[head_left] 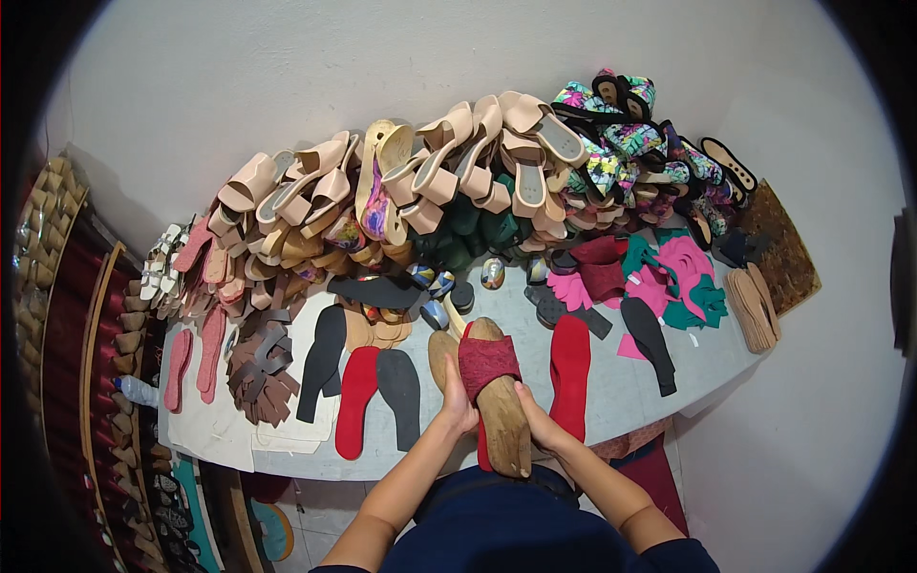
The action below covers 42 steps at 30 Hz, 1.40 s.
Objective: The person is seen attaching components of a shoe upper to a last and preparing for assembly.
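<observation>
Between my two hands, over the table's front edge, is a worn wooden shoe last (503,420) with a dark red textured strap (488,364) across it. A bright red edge shows along its left side. My left hand (461,405) is closed on the left side of the last, with its fingers partly hidden. On the other side, my right hand (538,416) grips the last near the strap. Behind my left hand stands another tan, sole-shaped piece (441,357), partly covered. A red insole (570,377) lies to the right; another red insole (357,401) and a grey sole (398,396) lie left.
A long heap of beige heeled sandals (439,158) lines the table's back, with patterned slippers (621,143) at the right. Brown strap pieces (260,372) lie left; pink and green scraps (683,277) lie right. Shelves of lasts (129,382) stand left of the table (296,463).
</observation>
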Motion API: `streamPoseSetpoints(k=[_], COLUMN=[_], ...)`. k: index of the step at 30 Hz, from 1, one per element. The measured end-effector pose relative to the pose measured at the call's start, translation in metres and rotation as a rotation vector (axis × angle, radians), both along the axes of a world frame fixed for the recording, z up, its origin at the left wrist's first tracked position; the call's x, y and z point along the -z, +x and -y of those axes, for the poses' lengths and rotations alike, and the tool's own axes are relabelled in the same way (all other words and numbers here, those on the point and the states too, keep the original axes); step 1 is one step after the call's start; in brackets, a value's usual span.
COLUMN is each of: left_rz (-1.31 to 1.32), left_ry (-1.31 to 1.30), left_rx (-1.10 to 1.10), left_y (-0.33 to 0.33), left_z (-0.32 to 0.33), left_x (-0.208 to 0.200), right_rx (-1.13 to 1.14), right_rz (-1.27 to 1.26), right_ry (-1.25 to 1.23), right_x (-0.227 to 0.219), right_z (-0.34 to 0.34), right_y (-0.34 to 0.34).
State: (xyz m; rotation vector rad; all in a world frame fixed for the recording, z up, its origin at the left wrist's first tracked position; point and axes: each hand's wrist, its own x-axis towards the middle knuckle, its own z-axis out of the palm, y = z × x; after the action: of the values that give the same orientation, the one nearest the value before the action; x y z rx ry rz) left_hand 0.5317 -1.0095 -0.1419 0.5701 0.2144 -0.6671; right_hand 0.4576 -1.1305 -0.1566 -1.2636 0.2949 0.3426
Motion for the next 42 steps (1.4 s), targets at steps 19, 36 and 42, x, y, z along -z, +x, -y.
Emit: streamPoseSetpoints(k=[19,36,42], left_rz=[0.026,0.042,0.153], left_ry=[-0.18,0.003,0.1], left_rx=[-0.116,-0.137,-0.143], left_y=[0.022,0.033,0.05], left_z=[-0.012,-0.017,-0.026], left_x=[-0.007,0.002,-0.002], right_rx=[-0.247,-0.276,-0.309], right_rz=[0.537,0.597,0.511], right_ry=[-0.336,-0.449,-0.279], right_x=[-0.045,-0.051,-0.055], right_z=[-0.008,-0.003,0.008], right_y=[0.001,0.016,0.024])
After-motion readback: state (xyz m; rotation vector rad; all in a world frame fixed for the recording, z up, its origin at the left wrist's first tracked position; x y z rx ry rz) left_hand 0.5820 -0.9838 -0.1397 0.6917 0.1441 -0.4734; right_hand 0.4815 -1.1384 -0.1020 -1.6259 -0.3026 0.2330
